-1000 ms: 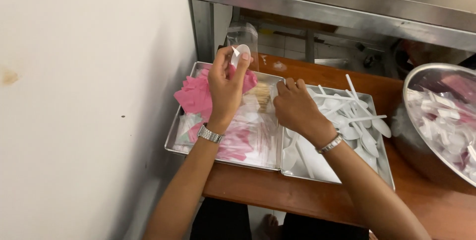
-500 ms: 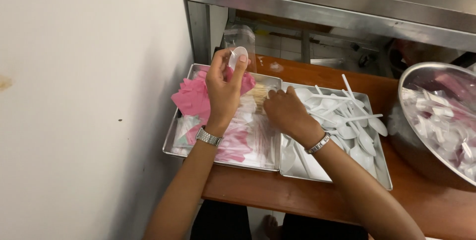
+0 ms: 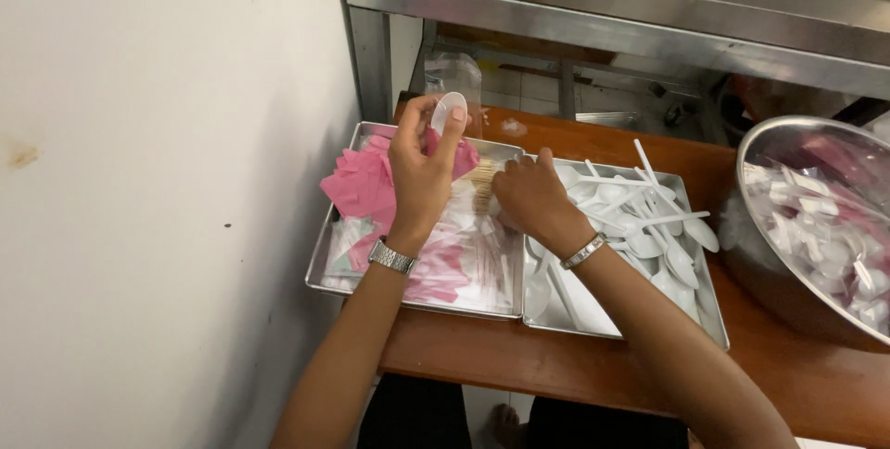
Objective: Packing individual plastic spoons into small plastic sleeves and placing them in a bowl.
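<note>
My left hand (image 3: pixel 422 171) is raised over the left metal tray (image 3: pixel 320 268) and holds a white plastic spoon (image 3: pixel 447 112) upright together with a pink napkin (image 3: pixel 464 160). My right hand (image 3: pixel 527 194) reaches down with fingers bent at the seam between the two trays, over thin wooden sticks (image 3: pixel 483 180); what it grips is hidden. The left tray holds pink napkins (image 3: pixel 360 186) and clear wrappers (image 3: pixel 464 268). The right metal tray (image 3: pixel 709 319) holds several loose white spoons (image 3: pixel 649 227).
A large steel bowl (image 3: pixel 756 264) of wrapped spoon packs sits at the right on the brown wooden table (image 3: pixel 575 379). A white wall (image 3: pixel 158 199) stands close on the left. A steel shelf (image 3: pixel 612 13) overhangs the back, with a clear plastic bag (image 3: pixel 454 74) beneath it.
My left hand has stayed lifted with the spoon and napkin. My right hand has shifted slightly left toward the sticks between the trays.
</note>
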